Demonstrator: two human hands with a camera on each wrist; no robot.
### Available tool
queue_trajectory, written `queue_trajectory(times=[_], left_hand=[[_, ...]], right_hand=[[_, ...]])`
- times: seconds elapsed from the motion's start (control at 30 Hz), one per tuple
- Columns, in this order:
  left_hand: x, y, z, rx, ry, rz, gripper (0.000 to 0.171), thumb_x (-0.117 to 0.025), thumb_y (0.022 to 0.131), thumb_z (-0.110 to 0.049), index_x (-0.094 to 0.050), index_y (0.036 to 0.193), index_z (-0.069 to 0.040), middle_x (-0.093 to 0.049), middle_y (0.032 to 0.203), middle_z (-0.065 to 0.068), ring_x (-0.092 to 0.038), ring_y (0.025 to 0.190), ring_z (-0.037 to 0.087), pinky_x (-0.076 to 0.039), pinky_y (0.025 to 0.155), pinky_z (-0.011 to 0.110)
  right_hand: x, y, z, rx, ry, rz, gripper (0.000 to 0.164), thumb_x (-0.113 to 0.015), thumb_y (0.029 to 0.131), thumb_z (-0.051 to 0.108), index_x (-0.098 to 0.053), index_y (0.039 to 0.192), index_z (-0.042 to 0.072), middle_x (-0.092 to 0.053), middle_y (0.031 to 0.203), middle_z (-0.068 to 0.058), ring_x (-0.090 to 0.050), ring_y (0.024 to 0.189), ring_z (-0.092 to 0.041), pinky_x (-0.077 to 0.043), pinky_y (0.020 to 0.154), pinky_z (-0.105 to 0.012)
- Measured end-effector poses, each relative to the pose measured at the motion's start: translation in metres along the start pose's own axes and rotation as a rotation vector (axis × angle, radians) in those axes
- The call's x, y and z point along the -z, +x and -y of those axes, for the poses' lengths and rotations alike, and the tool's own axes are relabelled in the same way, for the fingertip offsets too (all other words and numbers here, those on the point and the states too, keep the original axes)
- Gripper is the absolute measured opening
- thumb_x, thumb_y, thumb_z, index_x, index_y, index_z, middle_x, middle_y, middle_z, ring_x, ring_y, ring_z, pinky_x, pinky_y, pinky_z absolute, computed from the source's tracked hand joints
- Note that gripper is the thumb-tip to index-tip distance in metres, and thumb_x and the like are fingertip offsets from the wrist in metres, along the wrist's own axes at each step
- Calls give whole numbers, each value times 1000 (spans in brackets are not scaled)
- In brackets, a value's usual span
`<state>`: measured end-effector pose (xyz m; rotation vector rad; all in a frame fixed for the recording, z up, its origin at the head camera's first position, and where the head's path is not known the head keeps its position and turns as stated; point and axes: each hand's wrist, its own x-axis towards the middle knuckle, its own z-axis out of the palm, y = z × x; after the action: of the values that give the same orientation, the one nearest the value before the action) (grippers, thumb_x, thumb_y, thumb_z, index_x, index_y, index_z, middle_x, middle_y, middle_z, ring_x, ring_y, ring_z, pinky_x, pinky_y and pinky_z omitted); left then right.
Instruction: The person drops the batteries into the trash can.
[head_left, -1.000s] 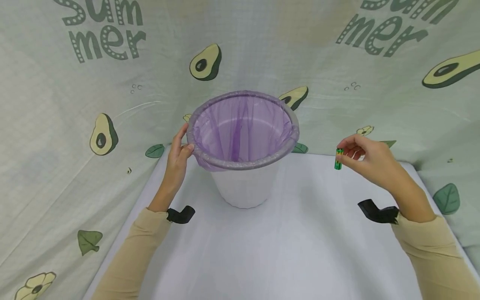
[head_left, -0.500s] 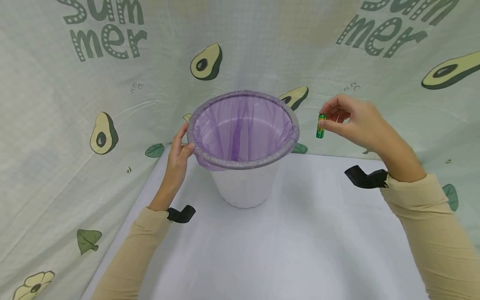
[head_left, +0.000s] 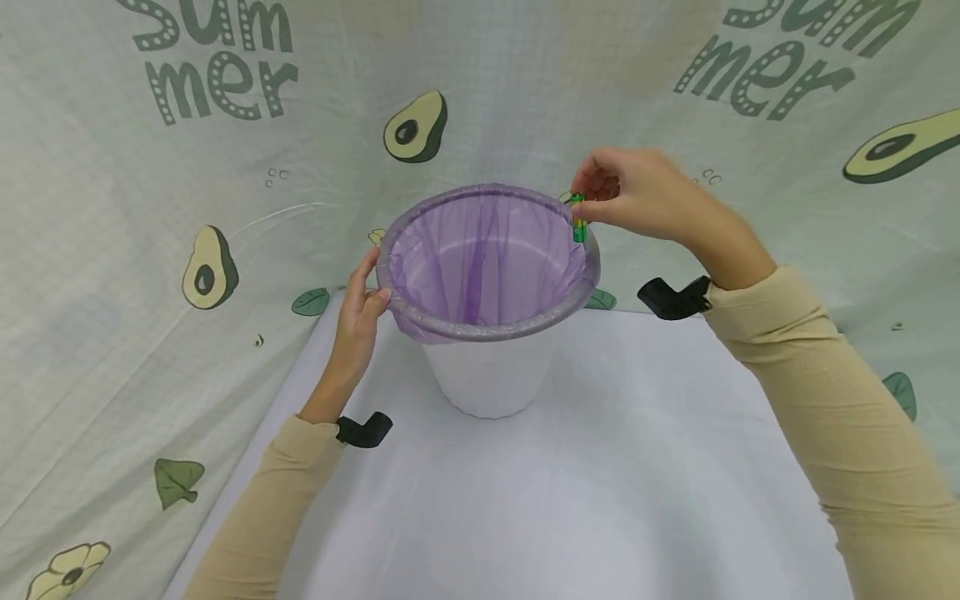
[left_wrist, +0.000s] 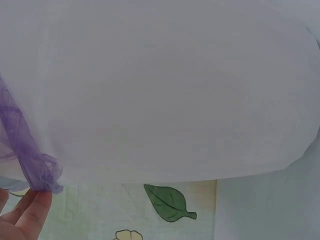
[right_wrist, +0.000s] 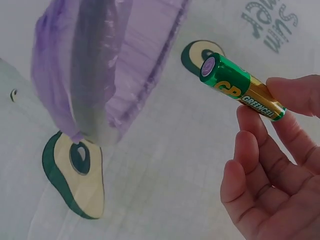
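Observation:
A white bin (head_left: 489,375) stands upright, lined with a purple bag (head_left: 480,258) folded over its grey rim (head_left: 491,331). My left hand (head_left: 356,321) rests against the left side of the rim, fingers fairly straight and touching the overhanging bag; its fingertips (left_wrist: 37,210) show at the lower left of the left wrist view. Between thumb and fingers my right hand (head_left: 645,193) pinches a green and gold battery (head_left: 578,223), labelled GP Greencell in the right wrist view. In the head view the battery overlaps the bin's right rim.
The bin stands on a white-covered table (head_left: 525,500). Behind and beside it hangs a pale cloth (head_left: 315,150) printed with avocados, leaves and lettering. Each wrist wears a black mount (head_left: 673,298).
My right hand has moved up and to the left with the battery, from the right of the bin to its right rim. The left hand and bin have stayed put.

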<state>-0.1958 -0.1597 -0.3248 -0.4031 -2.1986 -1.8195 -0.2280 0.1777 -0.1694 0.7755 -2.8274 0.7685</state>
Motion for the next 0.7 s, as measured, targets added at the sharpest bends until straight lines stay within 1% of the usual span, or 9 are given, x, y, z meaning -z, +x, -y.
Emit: queue_trajectory(times=[0.07,0.2,0.33,0.53,0.7], left_hand=[[0,0,0,-1,2,2,57,-38,93,-16,-23,149,-19,-21,153,-3,-45,99,10,-34,105,45],[0,0,-2,0,3,12,58,-38,93,-16,-21,149,-16,-20,153,-2,-45,100,10,-34,105,44],[1,-1,-2,3,2,13,58,-38,93,-16,-20,149,-15,-19,154,-3,-45,100,10,-34,105,44],[1,-1,-1,-4,2,13,57,-38,94,-17,-21,149,-19,-20,153,-3,-46,103,12,-33,106,46],[1,-1,0,-15,9,8,57,-38,94,-16,-22,149,-19,-20,153,-3,-46,105,12,-33,106,48]], right_hand=[[-3,10,4,-3,13,28,23,-64,85,23,-58,100,6,-62,92,-7,-53,83,-15,-42,69,-22],[-9,28,13,16,-11,104,22,-63,85,20,-57,100,5,-63,96,-9,-55,88,-17,-44,75,-28],[-15,47,22,31,-32,174,22,-62,86,20,-57,101,5,-62,99,-10,-55,92,-20,-44,81,-34],[-25,72,30,71,-89,258,20,-63,85,19,-58,99,6,-60,97,-8,-53,91,-20,-43,81,-32],[-39,87,34,82,-113,346,20,-64,84,17,-59,98,5,-60,99,-9,-53,93,-21,-44,83,-33]])
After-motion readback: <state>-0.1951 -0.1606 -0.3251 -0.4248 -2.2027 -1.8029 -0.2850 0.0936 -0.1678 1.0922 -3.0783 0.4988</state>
